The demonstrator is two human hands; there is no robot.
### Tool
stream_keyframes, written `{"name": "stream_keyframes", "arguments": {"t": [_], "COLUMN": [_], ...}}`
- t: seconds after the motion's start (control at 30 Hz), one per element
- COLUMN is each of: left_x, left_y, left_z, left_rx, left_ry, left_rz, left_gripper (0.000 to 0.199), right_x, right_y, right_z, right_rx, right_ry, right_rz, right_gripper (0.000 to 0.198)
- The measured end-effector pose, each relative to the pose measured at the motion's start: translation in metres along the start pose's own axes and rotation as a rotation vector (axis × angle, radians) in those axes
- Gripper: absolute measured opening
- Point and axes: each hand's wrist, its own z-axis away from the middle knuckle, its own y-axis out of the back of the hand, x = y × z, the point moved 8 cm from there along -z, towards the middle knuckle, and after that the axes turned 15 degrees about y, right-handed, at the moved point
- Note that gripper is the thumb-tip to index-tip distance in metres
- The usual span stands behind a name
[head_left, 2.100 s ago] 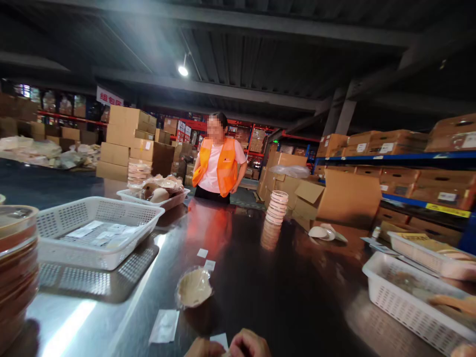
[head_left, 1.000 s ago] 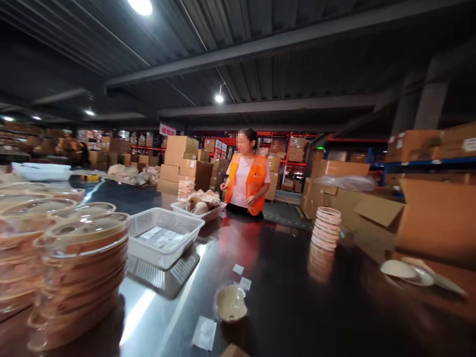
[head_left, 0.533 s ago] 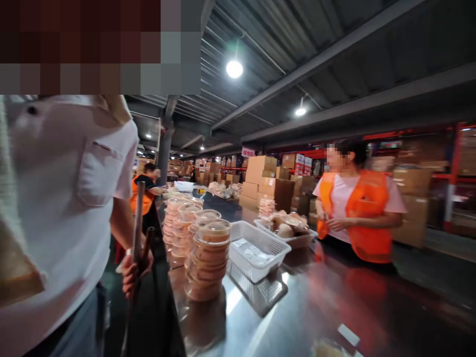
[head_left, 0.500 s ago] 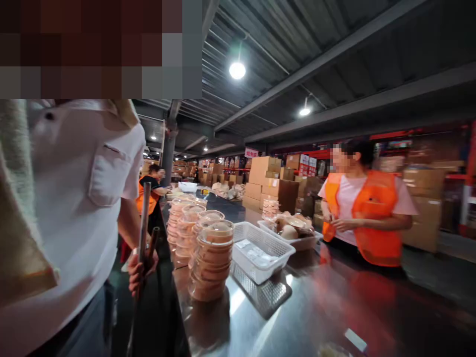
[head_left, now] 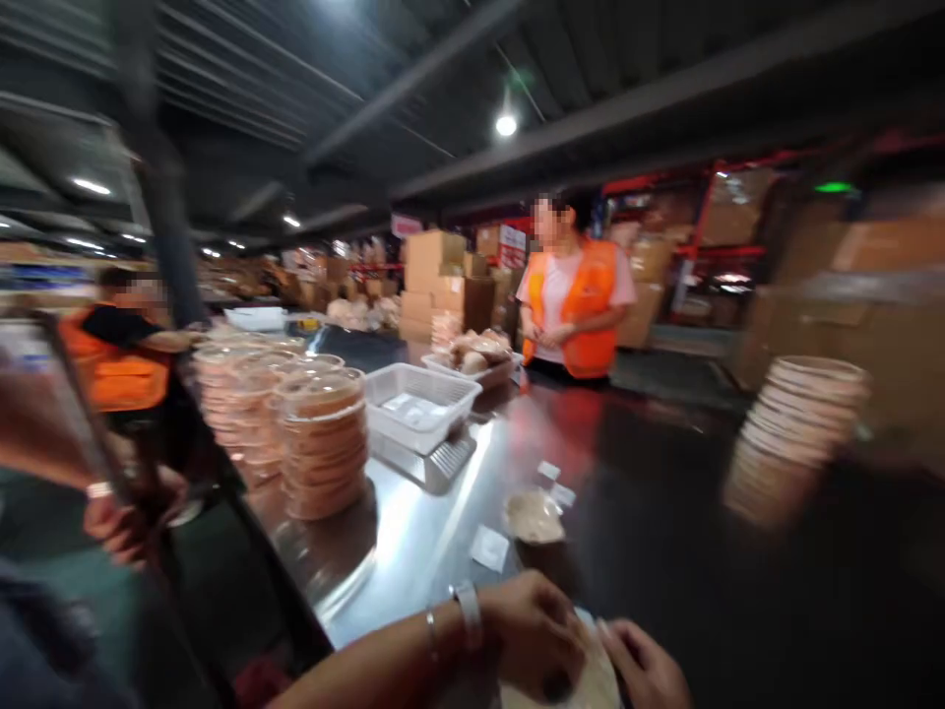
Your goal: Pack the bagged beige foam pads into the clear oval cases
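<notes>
At the bottom of the head view, my left hand (head_left: 537, 630) reaches in over a pale, round, bowl-like item (head_left: 599, 681), its fingers bent down onto it. A band circles that wrist. My right hand (head_left: 648, 668) grips the item's right edge, with its thumb near the rim. Motion smears both hands, and the frame's lower edge cuts the item off. Just beyond them a small beige bowl (head_left: 535, 517) stands on the shiny metal table (head_left: 420, 581). Small white packets (head_left: 489, 548) lie beside it.
Stacked lidded round containers (head_left: 325, 448) line the table's left side, near a white basket (head_left: 420, 404). Another stack (head_left: 797, 443) stands right. A person in an orange vest (head_left: 583, 305) is across the table. At left, another person's hand (head_left: 118, 527) holds a dark pole.
The view has swung right and down. Both my hands and the pale item have come into sight, along with the small bowl and the right-hand stack. The nearby person has shifted toward the left edge.
</notes>
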Motion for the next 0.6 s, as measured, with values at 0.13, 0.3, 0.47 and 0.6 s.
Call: {"name": "stream_keyframes", "arguments": {"t": [0.13, 0.3, 0.47, 0.6], "left_x": [-0.018, -0.005, 0.0, -0.003], "left_y": [-0.021, -0.015, -0.018, -0.019], "left_z": [-0.007, 0.01, 0.021, 0.019], "left_rx": [-0.068, -0.105, -0.108, -0.111], "left_ry": [0.05, 0.039, 0.022, 0.03], "left_rz": [-0.012, 0.017, -0.011, 0.005], "left_gripper": [0.021, 0.016, 0.019, 0.019], "right_x": [-0.032, -0.051, -0.055, -0.057], "right_y": [0.003, 0.001, 0.0, 0.001], "right_z": [0.015, 0.021, 0.029, 0.028], "right_rx": [0.163, 0.223, 0.204, 0.204], "right_ry": [0.032, 0.009, 0.042, 0.046], "right_rz": [-0.204, -0.268, -0.292, -0.274], "right_gripper": [0.046, 0.038, 0.036, 0.037]}}
